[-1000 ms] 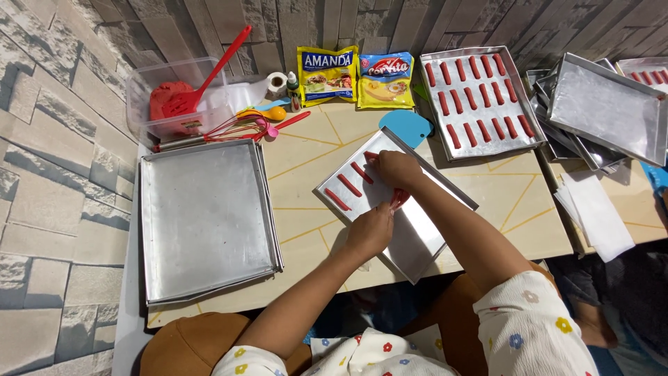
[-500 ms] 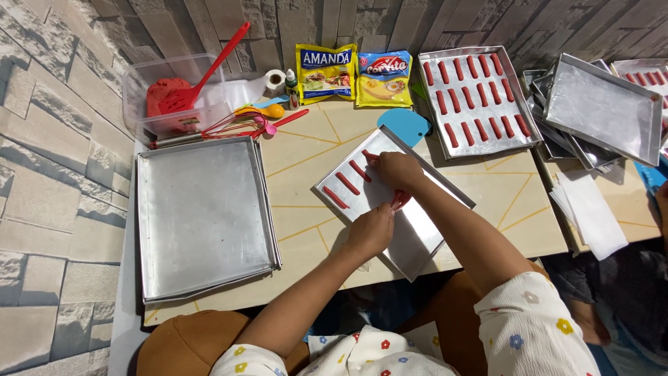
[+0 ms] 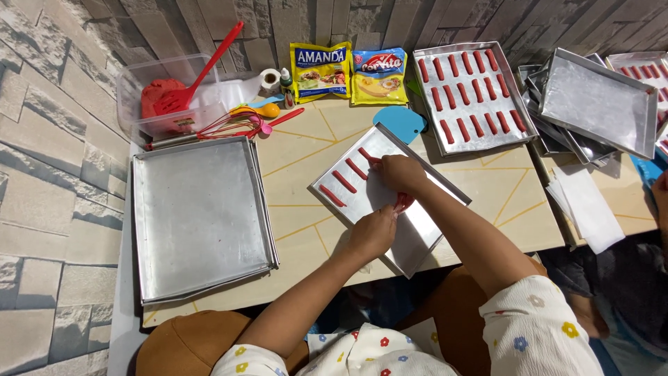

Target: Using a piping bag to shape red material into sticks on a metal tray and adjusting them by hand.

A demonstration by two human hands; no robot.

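Three red dough strips (image 3: 346, 180) lie in a slanted row on the small metal tray (image 3: 417, 233) in the middle of the table (image 3: 306, 209), the same count as a second ago; the tray and both hands sit almost exactly where they were, so the work under the fingers has not yet produced a fourth strip on the metal. The left hand (image 3: 372, 233) and the right hand (image 3: 398, 174) meet over the tray, both closed on a small red dough piece (image 3: 403, 202) pinched between them, just beside the third strip. To the left, a large empty baking tray (image 3: 198, 216) rests on another of its kind. At the far edge, a filled tray (image 3: 470, 97) carries two rows of red strips, and a stack of empty trays (image 3: 591, 104) stands to its right. A clear plastic tub (image 3: 132, 90) holds a lump of red dough and a red spatula (image 3: 202, 69).
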